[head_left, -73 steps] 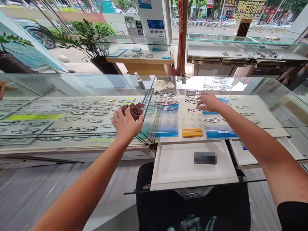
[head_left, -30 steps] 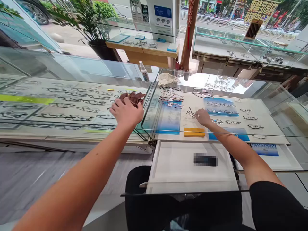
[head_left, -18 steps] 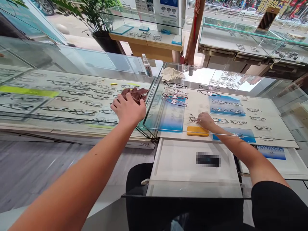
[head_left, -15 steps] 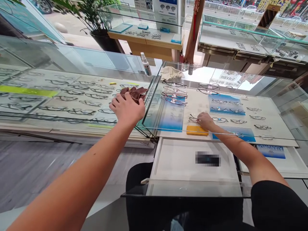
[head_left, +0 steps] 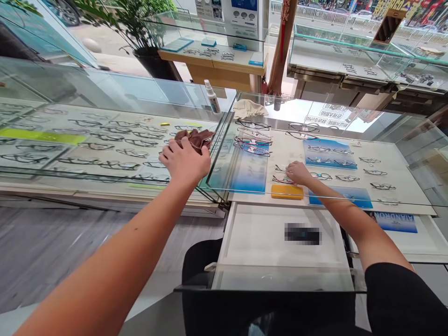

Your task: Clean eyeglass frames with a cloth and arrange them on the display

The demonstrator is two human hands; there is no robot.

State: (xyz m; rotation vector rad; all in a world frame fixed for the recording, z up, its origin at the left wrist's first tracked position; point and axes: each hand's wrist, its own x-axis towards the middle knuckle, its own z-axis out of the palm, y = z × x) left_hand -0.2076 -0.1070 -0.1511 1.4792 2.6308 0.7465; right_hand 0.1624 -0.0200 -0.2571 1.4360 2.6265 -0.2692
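My left hand rests over the left glass counter, its fingers curled round a crumpled brown cloth. Inside the right display case, my right hand is closed with its fingertips at the end of a pair of eyeglasses; the fingers partly hide the frame. A yellow case lies just in front of these glasses. To the right of the hand sits another pair of eyeglasses. Several more frames, such as the blue-rimmed eyeglasses, lie farther left in the same case.
A white spray bottle and a beige cloth are on the glass top behind my hands. The open drawer juts out toward me, holding a blurred dark object. Glass edges surround the right case.
The eyeglasses at my right fingertips have turned slightly, with their red-dark rim now lower, near the yellow case. My left hand stays on the brown cloth.
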